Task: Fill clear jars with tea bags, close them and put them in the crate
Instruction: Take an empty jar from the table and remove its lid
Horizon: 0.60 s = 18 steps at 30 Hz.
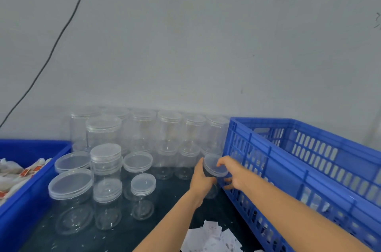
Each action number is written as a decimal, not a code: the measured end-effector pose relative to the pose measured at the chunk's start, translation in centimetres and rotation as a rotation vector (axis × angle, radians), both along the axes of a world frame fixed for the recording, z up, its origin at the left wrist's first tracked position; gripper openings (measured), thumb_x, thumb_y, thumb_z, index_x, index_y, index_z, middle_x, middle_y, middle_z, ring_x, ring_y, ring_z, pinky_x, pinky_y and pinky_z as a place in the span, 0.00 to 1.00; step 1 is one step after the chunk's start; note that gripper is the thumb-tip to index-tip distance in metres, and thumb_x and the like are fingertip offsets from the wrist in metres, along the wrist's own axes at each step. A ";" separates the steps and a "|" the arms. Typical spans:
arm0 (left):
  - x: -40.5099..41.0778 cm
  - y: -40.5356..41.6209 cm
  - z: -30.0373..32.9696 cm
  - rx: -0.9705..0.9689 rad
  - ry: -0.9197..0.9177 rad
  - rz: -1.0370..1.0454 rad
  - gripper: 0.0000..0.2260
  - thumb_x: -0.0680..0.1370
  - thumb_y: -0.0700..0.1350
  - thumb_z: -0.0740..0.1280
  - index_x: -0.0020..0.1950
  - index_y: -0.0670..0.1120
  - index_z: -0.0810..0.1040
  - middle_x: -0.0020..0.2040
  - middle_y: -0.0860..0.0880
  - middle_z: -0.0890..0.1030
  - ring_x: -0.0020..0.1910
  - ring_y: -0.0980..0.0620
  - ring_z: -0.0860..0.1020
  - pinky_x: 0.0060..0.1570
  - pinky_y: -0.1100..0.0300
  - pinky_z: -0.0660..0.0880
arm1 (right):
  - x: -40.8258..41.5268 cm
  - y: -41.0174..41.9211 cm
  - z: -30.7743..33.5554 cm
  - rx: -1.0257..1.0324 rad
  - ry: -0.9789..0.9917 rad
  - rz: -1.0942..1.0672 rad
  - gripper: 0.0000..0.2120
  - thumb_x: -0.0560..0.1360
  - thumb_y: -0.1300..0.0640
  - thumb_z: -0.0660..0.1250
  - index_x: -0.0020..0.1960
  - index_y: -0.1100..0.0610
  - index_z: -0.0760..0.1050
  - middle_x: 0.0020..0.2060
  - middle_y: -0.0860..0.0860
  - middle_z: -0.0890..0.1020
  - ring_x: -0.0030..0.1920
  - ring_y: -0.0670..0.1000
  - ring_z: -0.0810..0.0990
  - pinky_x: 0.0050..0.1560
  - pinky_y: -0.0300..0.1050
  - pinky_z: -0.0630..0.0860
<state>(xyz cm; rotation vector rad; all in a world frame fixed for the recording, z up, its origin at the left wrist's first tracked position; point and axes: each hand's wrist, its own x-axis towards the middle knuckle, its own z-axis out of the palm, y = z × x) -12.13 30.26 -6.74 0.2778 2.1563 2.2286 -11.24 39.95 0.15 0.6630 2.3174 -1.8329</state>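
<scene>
Beside the crate (309, 161), left hand (203, 181) grips jar (211, 189); right hand (233, 173) pinches its lid (213, 166).

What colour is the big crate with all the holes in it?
The crate is bright blue, seen clearly in the head view, on the right.

Jars (132, 161) between bin (24, 194) left, crate (309, 169) right

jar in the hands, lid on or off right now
On. The clear lid sits on top of the jar; the left hand grips the body and the right hand grips the lid. Whether it is screwed tight: cannot tell.
</scene>
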 end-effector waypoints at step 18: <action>14.9 -13.0 -2.1 -0.490 0.309 0.157 0.39 0.62 0.54 0.81 0.69 0.55 0.67 0.62 0.59 0.75 0.60 0.58 0.74 0.56 0.60 0.75 | 11.9 -8.6 0.7 0.633 0.031 0.635 0.38 0.73 0.35 0.64 0.73 0.53 0.55 0.63 0.56 0.70 0.50 0.57 0.80 0.39 0.45 0.82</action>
